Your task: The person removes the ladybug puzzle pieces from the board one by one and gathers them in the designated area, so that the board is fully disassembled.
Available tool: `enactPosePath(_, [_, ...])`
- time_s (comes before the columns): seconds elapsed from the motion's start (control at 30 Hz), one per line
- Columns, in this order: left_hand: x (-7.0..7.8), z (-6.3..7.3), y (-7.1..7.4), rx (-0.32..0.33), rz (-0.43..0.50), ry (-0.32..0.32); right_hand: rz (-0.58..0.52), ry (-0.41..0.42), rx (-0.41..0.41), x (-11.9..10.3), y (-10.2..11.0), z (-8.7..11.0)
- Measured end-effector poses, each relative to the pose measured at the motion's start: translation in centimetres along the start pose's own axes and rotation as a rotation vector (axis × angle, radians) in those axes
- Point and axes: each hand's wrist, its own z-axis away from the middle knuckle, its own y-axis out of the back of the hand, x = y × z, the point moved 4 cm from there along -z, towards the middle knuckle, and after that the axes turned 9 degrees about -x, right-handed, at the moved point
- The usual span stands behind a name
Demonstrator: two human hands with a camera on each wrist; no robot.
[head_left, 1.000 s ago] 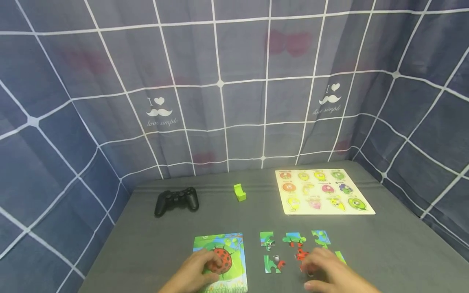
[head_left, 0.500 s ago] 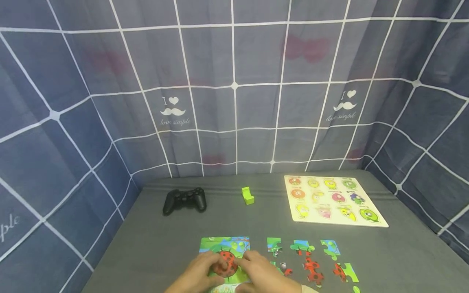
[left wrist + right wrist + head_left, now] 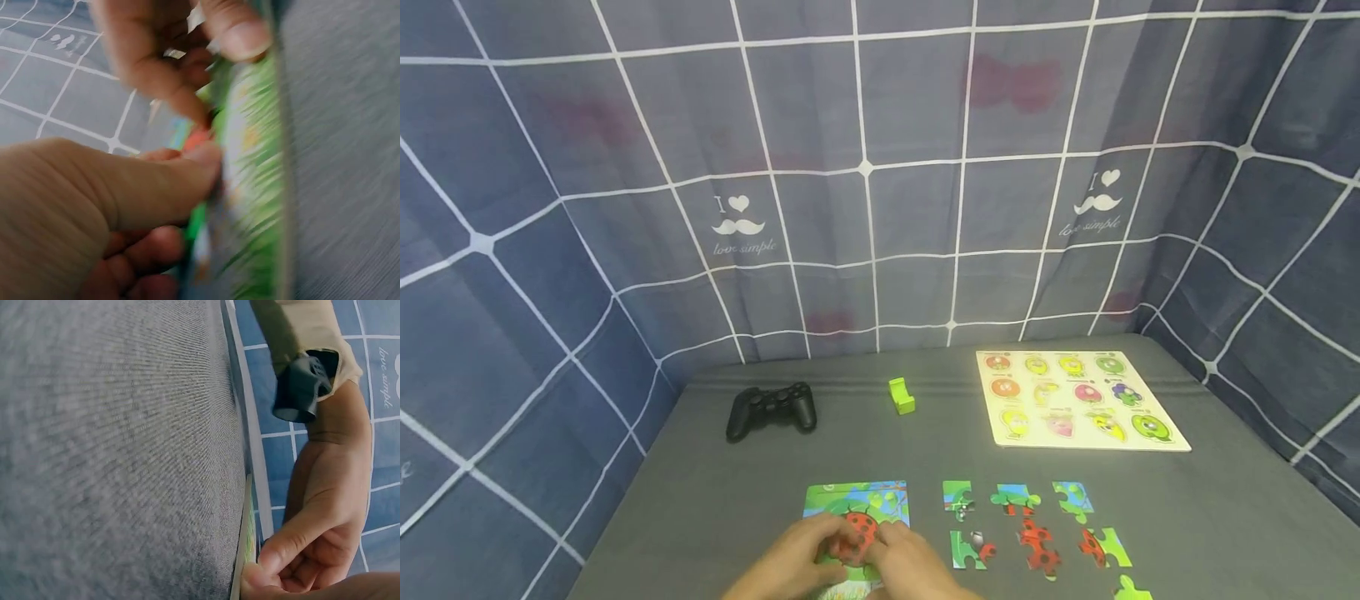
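A green ladybug puzzle board (image 3: 820, 496) lies at the table's front, with both hands over its lower half. My left hand (image 3: 797, 554) has its fingers curled and appears to pinch a reddish puzzle piece, mostly hidden by the fingers. My right hand (image 3: 913, 562) meets it from the right, fingertips close to the left thumb (image 3: 203, 165); whether it grips anything is hidden. Right of the board, loose puzzle pieces lie spread out: a red spotted piece (image 3: 1038, 547), a red and green piece (image 3: 1105, 546), a green corner piece (image 3: 957, 496) and several others.
A black game controller (image 3: 771, 410) lies at the back left. Near it stands a small lime-green block (image 3: 901, 396). A fruit picture board (image 3: 1082, 400) takes up the back right. Checked blue curtains (image 3: 910, 208) hang around the grey table (image 3: 700, 517).
My right hand has left the red spotted puzzle piece, which now lies uncovered, and moved left to the left hand. The left hand has stayed over the board. The head view has shifted slightly.
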Motion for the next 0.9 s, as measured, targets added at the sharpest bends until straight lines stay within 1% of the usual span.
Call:
enactPosePath(0.07, [-0.21,0.52,0.38,-0.018,0.037,0.022,0.014,-0.01,-0.005,-0.25,-0.07,-0.25])
enactPosePath(0.13, [-0.45,0.79,0.61,-0.025,0.057,0.037,-0.03,-0.033,-0.016,-0.24,-0.08,-0.44])
enactPosePath(0.2, [-0.63,0.81,0.59,-0.027,0.063,0.036,-0.123,-0.071,-0.039,0.02,-0.15,-0.53])
enactPosePath(0.3, [-0.67,0.51,0.42,-0.026,0.087,0.016,-0.283,-0.133,-0.07,0.47,-0.18,-0.62])
enactPosePath(0.37, [-0.55,0.32,0.43,-0.015,0.083,-0.003,-0.323,-0.164,-0.075,0.59,-0.13,-0.72])
enactPosePath(0.5, [-0.25,0.06,0.64,-0.003,0.054,-0.015,-0.35,-0.201,-0.073,0.47,0.16,-0.82])
enactPosePath(0.63, [-0.21,-0.02,0.77,-0.008,0.046,0.008,-0.375,-0.201,-0.06,0.26,0.33,-0.8])
enactPosePath(0.73, [-0.29,0.0,0.85,-0.011,0.041,0.02,-0.374,-0.191,-0.052,0.17,0.38,-0.82])
enactPosePath(0.83, [-0.34,0.09,0.94,-0.019,0.044,0.019,-0.38,-0.19,-0.05,0.2,0.33,-0.85])
enactPosePath(0.9, [-0.32,0.22,0.99,-0.039,0.069,0.009,-0.384,-0.191,-0.05,0.18,0.29,-0.83])
